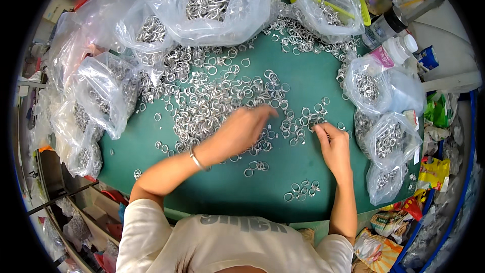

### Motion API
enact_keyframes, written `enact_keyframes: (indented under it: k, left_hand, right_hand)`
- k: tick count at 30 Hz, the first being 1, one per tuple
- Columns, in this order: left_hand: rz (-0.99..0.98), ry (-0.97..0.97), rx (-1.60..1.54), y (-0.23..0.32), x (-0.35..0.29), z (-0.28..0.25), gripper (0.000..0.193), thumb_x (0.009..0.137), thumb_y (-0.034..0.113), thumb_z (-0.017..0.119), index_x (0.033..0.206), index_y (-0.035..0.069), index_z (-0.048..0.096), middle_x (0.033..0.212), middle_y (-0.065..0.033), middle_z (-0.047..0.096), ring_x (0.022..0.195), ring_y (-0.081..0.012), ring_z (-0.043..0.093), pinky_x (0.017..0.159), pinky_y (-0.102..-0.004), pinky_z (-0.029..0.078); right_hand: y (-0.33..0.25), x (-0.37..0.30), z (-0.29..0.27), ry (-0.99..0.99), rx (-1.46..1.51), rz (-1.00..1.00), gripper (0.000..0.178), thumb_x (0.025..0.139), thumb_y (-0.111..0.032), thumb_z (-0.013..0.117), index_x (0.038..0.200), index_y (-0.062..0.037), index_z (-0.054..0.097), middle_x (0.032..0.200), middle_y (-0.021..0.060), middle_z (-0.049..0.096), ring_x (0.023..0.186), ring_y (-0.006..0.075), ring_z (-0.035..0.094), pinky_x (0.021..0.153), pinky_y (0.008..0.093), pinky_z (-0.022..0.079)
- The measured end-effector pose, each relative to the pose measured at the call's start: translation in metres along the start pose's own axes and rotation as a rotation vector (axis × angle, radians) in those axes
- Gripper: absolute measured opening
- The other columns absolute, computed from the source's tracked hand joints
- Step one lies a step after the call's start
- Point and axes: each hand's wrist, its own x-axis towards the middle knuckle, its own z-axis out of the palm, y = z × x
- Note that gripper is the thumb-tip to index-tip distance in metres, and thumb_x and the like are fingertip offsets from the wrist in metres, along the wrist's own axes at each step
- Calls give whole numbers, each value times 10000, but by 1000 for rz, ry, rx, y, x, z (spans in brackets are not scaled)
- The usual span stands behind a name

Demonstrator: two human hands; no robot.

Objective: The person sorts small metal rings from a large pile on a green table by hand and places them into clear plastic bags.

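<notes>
A wide heap of silver-coloured finger rings covers the middle of the green tabletop. My left hand is over the heap's right side, its fingers pointing right and smeared by motion, so whether they hold anything is unclear. Farther right, my right hand pinches thumb and fingers together on a ring at the edge of a smaller ring cluster. Nearer to me lie two little groups of rings, one left of centre and another near the front edge.
Clear plastic bags of rings line the left side, the back and the right. A yellow-green basket stands at the back right, beside a dark-lidded jar and a white bottle. The green table ends before my body.
</notes>
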Motion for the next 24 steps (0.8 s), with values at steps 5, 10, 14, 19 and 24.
enact_keyframes:
  k: [5, 10, 14, 19, 24]
  left_hand:
    - [-888, -280, -1608, 16, -51, 27, 275, 976, 116, 447, 1212, 6, 537, 860, -50, 546, 630, -85, 464, 523, -225, 394]
    - [-983, 25, -2017, 31, -87, 51, 364, 968, 101, 407, 1290, -62, 451, 1162, -185, 592, 1044, -242, 598, 874, -354, 512]
    - [-977, 183, -1905, 36, -109, 56, 333, 955, 77, 433, 1260, -46, 485, 1081, -135, 616, 972, -207, 612, 832, -327, 516]
    - [-785, 91, -1403, 25, -132, 59, 227, 948, 91, 484, 1118, -7, 598, 956, -47, 632, 737, -129, 573, 639, -251, 476]
    - [-205, 131, -414, 35, -84, 36, 168, 919, 152, 567, 976, 22, 658, 796, -30, 640, 579, -119, 479, 545, -231, 421]
  right_hand:
    - [-19, -40, 8, -249, 1638, 628, 237, 967, -228, 505, 1032, -7, 563, 695, 16, 453, 537, 116, 410, 453, 266, 328]
    - [-63, -77, 38, 85, 1893, 963, 258, 963, -270, 497, 997, -29, 585, 843, 44, 507, 767, 151, 468, 571, 243, 365]
    - [-47, -93, 55, 1, 1748, 534, 206, 940, -209, 554, 974, -14, 612, 739, 13, 517, 641, 116, 459, 506, 231, 321]
    - [-34, -47, 48, 213, 237, 95, 206, 854, -116, 648, 1043, -34, 651, 585, 40, 514, 493, 186, 466, 488, 300, 385]
    - [-29, -9, 55, 201, -358, -54, 225, 795, -127, 682, 1011, -72, 651, 819, 146, 657, 717, 349, 631, 639, 445, 495]
